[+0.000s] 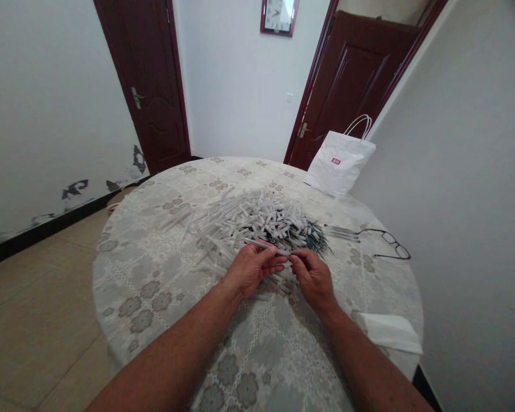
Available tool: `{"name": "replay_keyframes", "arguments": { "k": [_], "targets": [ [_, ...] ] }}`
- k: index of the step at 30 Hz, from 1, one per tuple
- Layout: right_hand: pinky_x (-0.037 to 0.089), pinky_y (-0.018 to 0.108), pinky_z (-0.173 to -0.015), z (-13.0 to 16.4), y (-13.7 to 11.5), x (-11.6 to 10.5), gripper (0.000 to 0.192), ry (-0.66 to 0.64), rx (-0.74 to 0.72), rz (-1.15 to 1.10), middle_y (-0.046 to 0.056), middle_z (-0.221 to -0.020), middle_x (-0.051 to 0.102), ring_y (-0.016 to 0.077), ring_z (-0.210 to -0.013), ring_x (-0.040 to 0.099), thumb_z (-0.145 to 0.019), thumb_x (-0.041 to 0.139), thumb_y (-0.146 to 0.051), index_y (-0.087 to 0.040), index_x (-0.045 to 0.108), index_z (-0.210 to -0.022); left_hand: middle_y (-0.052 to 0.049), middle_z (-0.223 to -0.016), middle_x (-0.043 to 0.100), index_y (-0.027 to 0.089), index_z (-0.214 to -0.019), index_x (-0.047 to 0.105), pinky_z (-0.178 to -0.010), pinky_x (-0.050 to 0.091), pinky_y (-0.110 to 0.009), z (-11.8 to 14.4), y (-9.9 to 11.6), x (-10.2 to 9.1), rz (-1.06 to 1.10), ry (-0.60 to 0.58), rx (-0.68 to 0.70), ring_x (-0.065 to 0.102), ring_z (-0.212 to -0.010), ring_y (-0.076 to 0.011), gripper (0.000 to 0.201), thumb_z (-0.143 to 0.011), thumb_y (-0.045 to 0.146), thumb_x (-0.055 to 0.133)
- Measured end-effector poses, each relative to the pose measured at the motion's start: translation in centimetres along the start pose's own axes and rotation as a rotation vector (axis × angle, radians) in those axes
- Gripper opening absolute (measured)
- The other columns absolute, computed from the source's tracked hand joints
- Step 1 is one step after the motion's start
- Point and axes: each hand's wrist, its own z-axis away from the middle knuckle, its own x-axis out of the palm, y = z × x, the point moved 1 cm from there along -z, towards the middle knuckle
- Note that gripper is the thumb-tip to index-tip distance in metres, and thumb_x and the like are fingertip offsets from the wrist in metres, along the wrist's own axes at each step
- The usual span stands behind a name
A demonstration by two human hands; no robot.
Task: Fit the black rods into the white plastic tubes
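Observation:
My left hand [253,268] holds a thin translucent white tube [264,244] between thumb and fingers, just above the round table [154,274]. My right hand [312,277] meets it from the right, fingertips pinched at the tube's near end; what it pinches is too small to tell. Behind both hands lies a large heap of similar white tubes [244,220], with a bunch of thin dark pieces [315,237] at the heap's right side.
A lace-patterned cloth covers the table. Black-rimmed glasses [388,240] lie at the right, a folded white tissue [390,332] near the right edge, a white paper bag [339,163] at the back right. Two dark doors and a wall stand behind.

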Motion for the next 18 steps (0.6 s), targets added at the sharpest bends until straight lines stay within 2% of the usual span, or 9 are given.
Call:
{"name": "replay_keyframes", "arguments": {
  "k": [4,6,8,10,12,15,18],
  "targets": [
    [0.039,0.026,-0.061,0.08,0.22,-0.05,0.039,-0.047,-0.024,0.069,-0.001,-0.065,0.055,0.0155,-0.063,0.052,-0.102,0.045,-0.044,-0.021,0.056,-0.073,-0.01,-0.09,0.075,0.015,-0.091,0.061,-0.075,0.063,-0.034,-0.03,-0.31,0.07,-0.008,-0.003,-0.018,0.076,-0.082,-0.0222,0.025,-0.079,0.024,0.08],
    [0.038,0.027,-0.06,0.24,0.43,-0.05,0.041,-0.051,-0.025,0.054,-0.001,-0.064,0.052,0.0153,-0.062,0.05,-0.103,0.042,-0.044,-0.021,0.053,-0.07,-0.01,-0.09,0.075,0.015,-0.091,0.061,-0.075,0.063,-0.034,0.01,-0.42,0.16,-0.009,-0.002,-0.021,0.076,-0.082,-0.0225,0.026,-0.079,0.025,0.081],
    [0.039,0.027,-0.061,0.41,0.52,-0.05,0.037,-0.055,-0.03,0.015,-0.001,-0.067,0.054,0.0158,-0.063,0.051,-0.103,0.04,-0.043,-0.021,0.056,-0.079,-0.01,-0.09,0.075,0.015,-0.09,0.061,-0.075,0.063,-0.035,0.1,-0.45,0.3,-0.014,-0.01,-0.022,0.076,-0.082,-0.0229,0.025,-0.079,0.025,0.081],
    [0.042,0.028,-0.064,0.52,0.4,-0.08,0.026,-0.054,-0.049,-0.022,0.001,-0.076,0.059,0.0167,-0.067,0.055,-0.1,0.046,-0.042,-0.021,0.06,-0.097,-0.011,-0.09,0.075,0.014,-0.09,0.061,-0.075,0.062,-0.034,0.22,-0.39,0.45,-0.02,-0.021,-0.022,0.076,-0.083,-0.0228,0.025,-0.08,0.026,0.08],
    [0.044,0.028,-0.066,0.53,0.14,-0.12,0.023,-0.045,-0.077,-0.031,0.001,-0.083,0.062,0.0171,-0.071,0.056,-0.097,0.052,-0.041,-0.021,0.059,-0.106,-0.012,-0.09,0.076,0.014,-0.09,0.061,-0.075,0.062,-0.033,0.3,-0.31,0.51,-0.017,-0.023,-0.019,0.076,-0.083,-0.0228,0.025,-0.079,0.027,0.08],
    [0.042,0.028,-0.067,0.41,-0.08,-0.13,0.02,-0.052,-0.109,0.026,0.001,-0.078,0.059,0.0169,-0.07,0.055,-0.098,0.05,-0.039,-0.022,0.059,-0.094,-0.011,-0.09,0.076,0.014,-0.09,0.061,-0.075,0.062,-0.033,0.25,-0.34,0.41,-0.012,-0.019,-0.014,0.076,-0.083,-0.0228,0.027,-0.078,0.027,0.082],
    [0.038,0.028,-0.064,0.35,0.19,-0.09,0.035,-0.104,-0.094,0.067,-0.001,-0.067,0.054,0.0158,-0.064,0.051,-0.102,0.041,-0.04,-0.022,0.054,-0.074,-0.012,-0.092,0.076,0.015,-0.09,0.061,-0.075,0.062,-0.033,0.11,-0.55,0.21,-0.024,-0.033,-0.03,0.076,-0.082,-0.0219,0.028,-0.078,0.027,0.082]
  ]
}}
